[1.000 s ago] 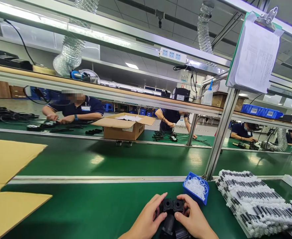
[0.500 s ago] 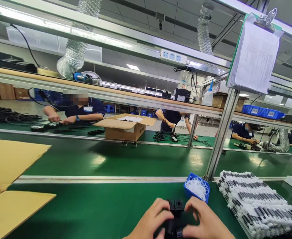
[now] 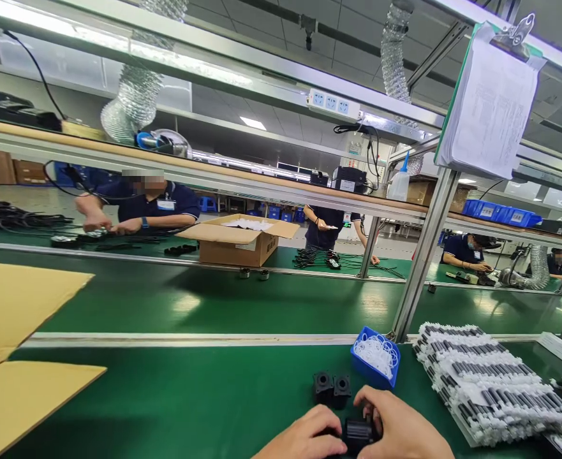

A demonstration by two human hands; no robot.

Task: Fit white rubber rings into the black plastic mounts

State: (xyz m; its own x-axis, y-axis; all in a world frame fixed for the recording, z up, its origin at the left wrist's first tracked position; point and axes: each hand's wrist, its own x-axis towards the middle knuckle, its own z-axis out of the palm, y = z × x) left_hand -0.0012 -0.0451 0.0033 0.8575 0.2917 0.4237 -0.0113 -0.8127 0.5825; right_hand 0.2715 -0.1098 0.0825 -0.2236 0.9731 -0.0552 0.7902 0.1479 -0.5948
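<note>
2 hands sit at the bottom edge of the head view, partly cut off by the frame: the left hand [image 3: 304, 440] and the right hand [image 3: 398, 427] both close around a ribbed black part [image 3: 358, 433], fingers curled on it from either side. A second ago the same hands were cupped around a black twin block [image 3: 332, 387]; now that block stands alone on the green mat [image 3: 189, 401], just above the fingers and apart from them, so it has been let go and the grasp has moved to the ribbed part, nearer the body. Just right of the block, a blue bin [image 3: 375, 357] of white rings stands beside it without clearly touching. Further right, a stack of white-wrapped black pieces [image 3: 486, 382] fills the lower right up to the frame edge, so little room is left there. Lower left holds 2 cardboard flaps [image 3: 27, 395], and between them and the hands the mat offers the widest open stretch. A metal post [image 3: 421, 255] rises behind the bin. Above centre, across the belt [image 3: 261, 299], an open carton [image 3: 237, 242] sits near co-workers at their bench.
</note>
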